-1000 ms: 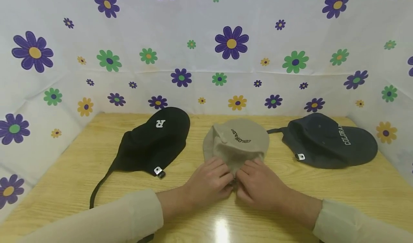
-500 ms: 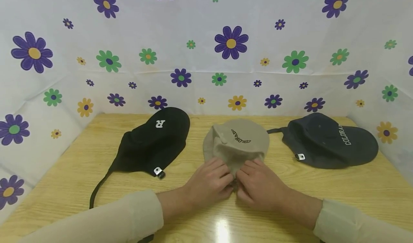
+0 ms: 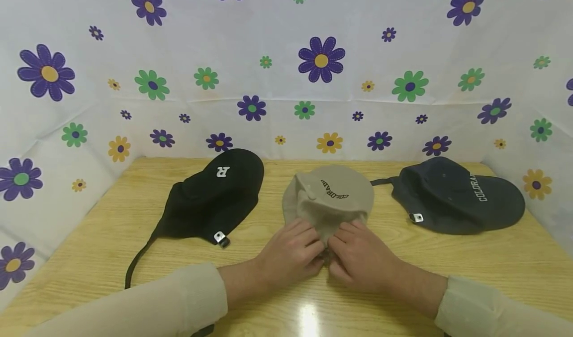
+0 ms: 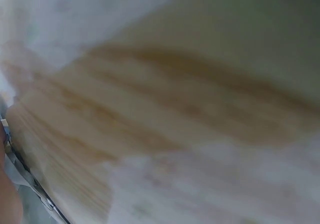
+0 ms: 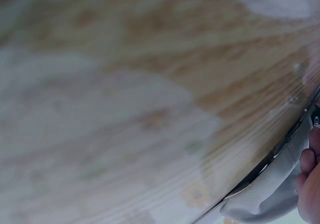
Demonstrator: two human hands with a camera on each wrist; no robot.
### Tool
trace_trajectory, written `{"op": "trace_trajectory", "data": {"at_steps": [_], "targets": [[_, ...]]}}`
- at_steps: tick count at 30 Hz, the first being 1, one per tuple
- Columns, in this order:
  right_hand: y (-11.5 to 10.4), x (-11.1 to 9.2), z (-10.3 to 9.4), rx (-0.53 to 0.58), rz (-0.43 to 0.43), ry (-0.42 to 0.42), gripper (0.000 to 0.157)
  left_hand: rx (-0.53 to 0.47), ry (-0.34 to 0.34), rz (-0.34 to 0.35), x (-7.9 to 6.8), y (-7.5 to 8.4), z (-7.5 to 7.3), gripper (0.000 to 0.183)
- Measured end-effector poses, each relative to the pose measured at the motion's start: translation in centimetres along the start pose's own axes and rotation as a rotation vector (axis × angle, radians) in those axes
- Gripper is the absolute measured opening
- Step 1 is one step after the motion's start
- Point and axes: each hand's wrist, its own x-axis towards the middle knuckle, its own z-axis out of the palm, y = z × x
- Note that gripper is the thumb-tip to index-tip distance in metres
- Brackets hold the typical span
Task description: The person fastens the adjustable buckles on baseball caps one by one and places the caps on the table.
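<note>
A beige baseball cap (image 3: 346, 185) with "COLORADO" lettering lies at the middle of the table, its brim side toward the back. At its near edge my left hand (image 3: 291, 250) and right hand (image 3: 362, 255) meet, fingers curled on the cap's back opening. A short bit of strap (image 3: 326, 256) shows between them; most of it is hidden behind the fingers. Part of the cap (image 4: 35, 204) and a sliver of my left hand (image 4: 7, 196) appear in the left wrist view. In the right wrist view, fingers of my right hand (image 5: 312, 179) rest at the pale cap fabric (image 5: 272, 181).
Left of the hands lies a black cap (image 3: 215, 197) with a white "R", its loose strap (image 3: 141, 257) trailing forward and a metal buckle (image 3: 220, 237) near. On the right is a dark navy cap (image 3: 447, 202). A flowered cloth (image 3: 277, 38) encloses the wooden table (image 3: 264, 202).
</note>
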Motion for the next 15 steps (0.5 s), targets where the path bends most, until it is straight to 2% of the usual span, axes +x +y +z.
{"op": "trace_trajectory", "data": {"at_steps": [15], "targets": [[-0.03,-0.04,-0.01,0.017,0.018,0.0,0.013,-0.005,0.024,0.007,0.01,-0.14,0.18,0.015]]}}
